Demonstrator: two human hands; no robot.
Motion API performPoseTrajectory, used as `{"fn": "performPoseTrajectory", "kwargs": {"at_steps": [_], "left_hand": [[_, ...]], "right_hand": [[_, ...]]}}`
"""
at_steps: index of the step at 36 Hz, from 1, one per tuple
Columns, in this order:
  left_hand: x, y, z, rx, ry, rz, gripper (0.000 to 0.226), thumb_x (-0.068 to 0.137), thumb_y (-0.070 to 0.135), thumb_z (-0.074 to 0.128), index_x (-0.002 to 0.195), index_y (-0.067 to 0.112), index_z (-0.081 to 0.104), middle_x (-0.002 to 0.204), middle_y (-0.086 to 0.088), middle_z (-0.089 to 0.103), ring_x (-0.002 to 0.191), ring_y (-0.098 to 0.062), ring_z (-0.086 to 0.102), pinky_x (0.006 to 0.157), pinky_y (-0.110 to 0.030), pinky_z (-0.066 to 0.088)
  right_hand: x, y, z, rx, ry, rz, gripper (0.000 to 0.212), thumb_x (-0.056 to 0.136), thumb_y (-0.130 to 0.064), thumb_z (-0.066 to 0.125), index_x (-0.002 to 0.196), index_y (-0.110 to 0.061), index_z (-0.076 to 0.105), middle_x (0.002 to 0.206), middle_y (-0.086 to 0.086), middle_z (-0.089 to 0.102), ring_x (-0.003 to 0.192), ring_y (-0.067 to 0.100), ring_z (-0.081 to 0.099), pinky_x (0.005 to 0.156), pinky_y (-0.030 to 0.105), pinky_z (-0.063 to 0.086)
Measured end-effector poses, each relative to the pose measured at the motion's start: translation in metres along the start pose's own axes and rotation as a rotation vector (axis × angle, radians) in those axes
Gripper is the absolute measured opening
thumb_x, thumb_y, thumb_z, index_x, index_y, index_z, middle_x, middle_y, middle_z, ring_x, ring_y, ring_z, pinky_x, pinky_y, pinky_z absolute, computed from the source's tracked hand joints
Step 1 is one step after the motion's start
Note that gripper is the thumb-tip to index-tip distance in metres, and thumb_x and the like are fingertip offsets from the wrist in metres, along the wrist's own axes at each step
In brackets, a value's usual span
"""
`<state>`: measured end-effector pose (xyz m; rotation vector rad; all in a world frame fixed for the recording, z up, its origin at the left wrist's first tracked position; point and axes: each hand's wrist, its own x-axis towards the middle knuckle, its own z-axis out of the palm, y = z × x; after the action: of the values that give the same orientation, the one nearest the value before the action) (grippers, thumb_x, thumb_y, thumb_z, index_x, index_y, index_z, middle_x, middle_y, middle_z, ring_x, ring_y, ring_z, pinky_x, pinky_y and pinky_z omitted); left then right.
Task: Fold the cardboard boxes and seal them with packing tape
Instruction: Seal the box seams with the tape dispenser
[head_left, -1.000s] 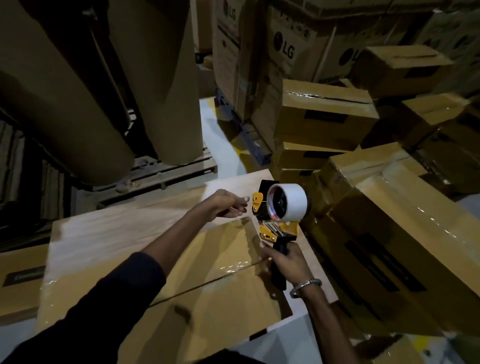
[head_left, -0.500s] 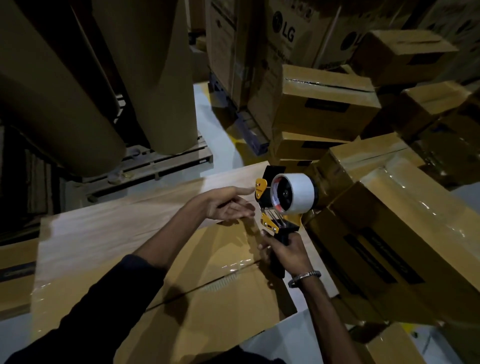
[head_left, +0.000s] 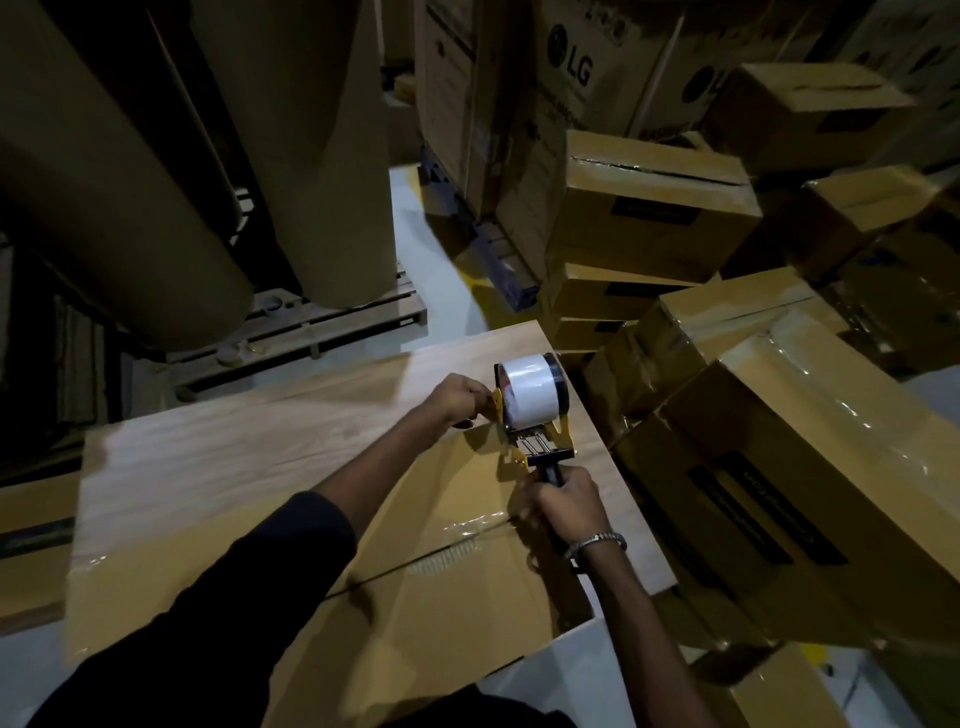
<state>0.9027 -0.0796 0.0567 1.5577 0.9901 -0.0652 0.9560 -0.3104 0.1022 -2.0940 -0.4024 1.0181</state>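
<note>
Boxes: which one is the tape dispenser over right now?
The flat box on the wooden table, under both hands; the others are stacked off to the right.

dark long sleeve (head_left: 218, 613), silver wrist bracelet (head_left: 596, 543)

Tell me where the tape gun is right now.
In the head view, the tape gun is right of centre, over the box's far right corner; the right hand grips its handle, the left hand pinches at its roll.

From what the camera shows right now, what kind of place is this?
Most likely a warehouse or packing area: stacked cardboard cartons, big brown paper rolls on a wooden pallet, and a tape dispenser over a box being sealed.
</note>
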Motion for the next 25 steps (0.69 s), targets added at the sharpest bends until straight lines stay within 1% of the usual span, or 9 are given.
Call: {"fn": "performPoseTrajectory", "kwargs": {"at_steps": [3, 6, 8, 10, 12, 15, 19, 21, 25], "left_hand": [[0.000, -0.002, 0.005, -0.006, 0.009, -0.064, 0.017, 0.087, 0.006, 0.072, 0.101, 0.005, 0.082, 0.091, -0.012, 0.071, 0.067, -0.016, 0.054, 0.056, -0.023, 0.043], [0.003, -0.007, 0.003, 0.080, -0.025, -0.081, 0.046, 0.089, 0.019, 0.080, 0.133, 0.015, 0.071, 0.124, -0.010, 0.067, 0.096, -0.023, 0.065, 0.074, -0.028, 0.051], [0.003, -0.016, 0.000, 0.194, 0.030, -0.064, 0.065, 0.086, 0.023, 0.084, 0.146, 0.020, 0.060, 0.137, -0.010, 0.062, 0.114, -0.027, 0.066, 0.085, -0.032, 0.055], [-0.001, -0.025, -0.002, 0.252, 0.112, 0.076, 0.059, 0.084, 0.020, 0.085, 0.140, 0.020, 0.065, 0.133, -0.008, 0.065, 0.117, -0.024, 0.066, 0.087, -0.031, 0.054], [-0.006, -0.029, -0.001, 0.152, 0.138, 0.210, 0.034, 0.090, 0.010, 0.078, 0.123, 0.017, 0.075, 0.121, -0.004, 0.073, 0.112, -0.019, 0.069, 0.088, -0.031, 0.055], [-0.016, -0.028, 0.003, -0.027, -0.014, 0.265, 0.023, 0.103, 0.007, 0.058, 0.117, 0.012, 0.076, 0.112, -0.006, 0.077, 0.101, -0.015, 0.070, 0.083, -0.025, 0.054], [-0.019, -0.042, 0.009, 0.289, -0.112, 0.360, 0.021, 0.106, 0.035, 0.052, 0.114, 0.031, 0.070, 0.110, 0.004, 0.074, 0.102, -0.019, 0.067, 0.090, -0.037, 0.051], [-0.020, -0.042, 0.010, 0.440, -0.054, 0.403, 0.024, 0.108, 0.037, 0.047, 0.118, 0.030, 0.068, 0.109, 0.004, 0.072, 0.096, -0.021, 0.065, 0.084, -0.037, 0.050], [-0.027, -0.038, 0.014, 0.495, 0.036, 0.453, 0.020, 0.108, 0.032, 0.049, 0.109, 0.027, 0.069, 0.094, 0.008, 0.069, 0.083, -0.018, 0.062, 0.072, -0.035, 0.048]], "right_hand": [[0.001, 0.004, 0.000, 0.118, -0.032, 0.025, 0.014, 0.082, 0.002, 0.062, 0.077, 0.000, 0.075, 0.065, 0.019, 0.072, 0.052, 0.027, 0.063, 0.052, 0.029, 0.050], [0.003, 0.008, 0.000, 0.170, -0.050, 0.044, 0.012, 0.080, 0.004, 0.063, 0.078, 0.002, 0.074, 0.066, 0.021, 0.070, 0.054, 0.030, 0.061, 0.053, 0.032, 0.049], [0.002, 0.008, -0.002, 0.198, -0.074, 0.048, 0.013, 0.083, 0.007, 0.061, 0.083, 0.004, 0.073, 0.066, 0.020, 0.069, 0.053, 0.028, 0.061, 0.051, 0.031, 0.049], [0.000, 0.005, -0.003, 0.233, -0.094, 0.053, 0.013, 0.085, 0.009, 0.059, 0.087, 0.006, 0.072, 0.066, 0.020, 0.067, 0.050, 0.025, 0.059, 0.048, 0.028, 0.049], [0.002, 0.005, -0.004, 0.251, -0.100, 0.062, 0.013, 0.085, 0.009, 0.059, 0.087, 0.007, 0.072, 0.066, 0.020, 0.066, 0.048, 0.024, 0.058, 0.048, 0.026, 0.049], [0.006, 0.010, -0.004, 0.266, -0.114, 0.081, 0.013, 0.084, 0.005, 0.061, 0.087, 0.005, 0.073, 0.067, 0.020, 0.067, 0.055, 0.028, 0.059, 0.052, 0.030, 0.049], [0.007, 0.011, -0.007, 0.288, -0.146, 0.101, 0.013, 0.086, 0.003, 0.062, 0.093, 0.005, 0.072, 0.068, 0.017, 0.066, 0.055, 0.026, 0.057, 0.051, 0.031, 0.050], [0.007, 0.010, -0.008, 0.284, -0.158, 0.090, 0.014, 0.087, 0.003, 0.062, 0.096, 0.007, 0.071, 0.068, 0.016, 0.066, 0.054, 0.025, 0.057, 0.053, 0.031, 0.051], [0.007, 0.008, -0.008, 0.245, -0.148, 0.085, 0.015, 0.084, 0.004, 0.063, 0.095, 0.008, 0.072, 0.066, 0.018, 0.065, 0.048, 0.024, 0.054, 0.051, 0.029, 0.049]]}}
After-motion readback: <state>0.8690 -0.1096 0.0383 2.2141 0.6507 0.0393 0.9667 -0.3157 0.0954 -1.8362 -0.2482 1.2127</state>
